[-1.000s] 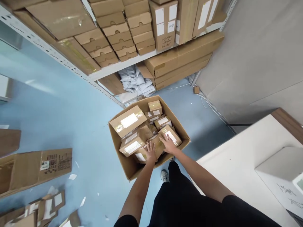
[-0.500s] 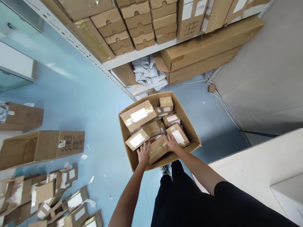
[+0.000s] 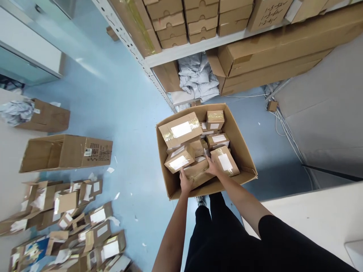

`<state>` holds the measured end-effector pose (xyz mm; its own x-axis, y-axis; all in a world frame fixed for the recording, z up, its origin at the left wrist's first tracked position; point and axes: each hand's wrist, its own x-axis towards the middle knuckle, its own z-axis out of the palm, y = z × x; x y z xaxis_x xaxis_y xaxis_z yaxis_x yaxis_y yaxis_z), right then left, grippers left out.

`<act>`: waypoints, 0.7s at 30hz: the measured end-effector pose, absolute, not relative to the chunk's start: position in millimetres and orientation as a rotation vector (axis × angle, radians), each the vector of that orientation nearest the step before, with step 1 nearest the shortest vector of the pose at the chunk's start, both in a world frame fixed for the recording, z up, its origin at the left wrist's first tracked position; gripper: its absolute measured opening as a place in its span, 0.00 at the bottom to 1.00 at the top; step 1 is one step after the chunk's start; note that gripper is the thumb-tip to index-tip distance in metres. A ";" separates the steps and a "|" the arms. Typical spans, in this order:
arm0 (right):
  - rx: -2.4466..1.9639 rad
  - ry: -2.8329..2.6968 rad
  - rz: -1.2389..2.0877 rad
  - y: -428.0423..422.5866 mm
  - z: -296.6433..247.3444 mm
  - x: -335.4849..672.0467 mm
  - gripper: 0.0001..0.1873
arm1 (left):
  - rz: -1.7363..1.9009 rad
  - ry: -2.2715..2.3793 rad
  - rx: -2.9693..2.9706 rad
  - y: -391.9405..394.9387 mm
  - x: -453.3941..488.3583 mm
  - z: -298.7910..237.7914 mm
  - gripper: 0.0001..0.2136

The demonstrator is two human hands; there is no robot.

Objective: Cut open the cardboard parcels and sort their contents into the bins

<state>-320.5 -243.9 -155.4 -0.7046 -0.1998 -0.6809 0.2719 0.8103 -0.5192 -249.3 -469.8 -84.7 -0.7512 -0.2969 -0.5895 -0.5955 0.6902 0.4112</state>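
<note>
A large open carton (image 3: 248,158) stands in front of me, filled with several small taped cardboard boxes bearing white labels. Near its front wall lies one brown cardboard box (image 3: 197,174) with shiny tape. My left hand (image 3: 186,184) grips this box at its left end, and my right hand (image 3: 212,167) has hold of its right end; some fingertips are hidden. Right beside my right hand is a labelled box (image 3: 229,161). Beyond my left hand a tilted labelled box (image 3: 179,159) rests below a wider flat box (image 3: 180,131).
A metal rack (image 3: 193,48) with stacked cartons rises ahead, grey bags (image 3: 197,75) on its low shelf. Opened boxes (image 3: 98,215) litter the floor at left, near an empty long carton (image 3: 96,152). Cables (image 3: 289,138) run along the right wall; a white surface (image 3: 309,215) is at right.
The view has shifted, so the carton appears farther right. My hands have moved from resting on the brown box to gripping its two ends. The box still lies inside the carton.
</note>
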 end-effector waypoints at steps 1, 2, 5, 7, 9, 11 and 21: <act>0.052 2.209 -0.802 -245.7 -152.3 -324.4 0.69 | 0.829 2.408 -0.718 -469.3 -250.9 -83.5 0.52; 0.060 2.205 -0.816 -248.3 -148.3 -327.5 0.66 | 0.832 2.401 -0.734 -469.6 -252.9 -81.4 0.51; 0.102 2.247 -0.844 -258.5 -131.4 -331.2 0.57 | 0.833 2.397 -0.743 -473.6 -258.6 -70.1 0.48; 0.105 2.288 -0.837 -265.2 -117.0 -330.3 0.54 | 0.815 2.409 -0.756 -477.9 -261.4 -58.6 0.45; 0.095 2.311 -0.799 -269.9 -99.5 -328.6 0.54 | 0.775 2.415 -0.778 -483.2 -262.9 -43.4 0.44; 0.081 2.330 -0.753 -271.4 -77.8 -326.1 0.53 | 0.737 2.424 -0.782 -489.3 -261.4 -24.5 0.43; 0.127 2.638 -0.543 -262.1 80.6 -266.0 0.51 | 0.920 2.598 -0.495 -511.1 -213.8 70.1 0.43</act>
<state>-266.0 -262.1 80.6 -0.8984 0.0010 -0.4392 0.1745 0.9185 -0.3548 -213.8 -511.1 70.1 -0.8814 -0.2087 -0.4238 -0.4289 0.7296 0.5326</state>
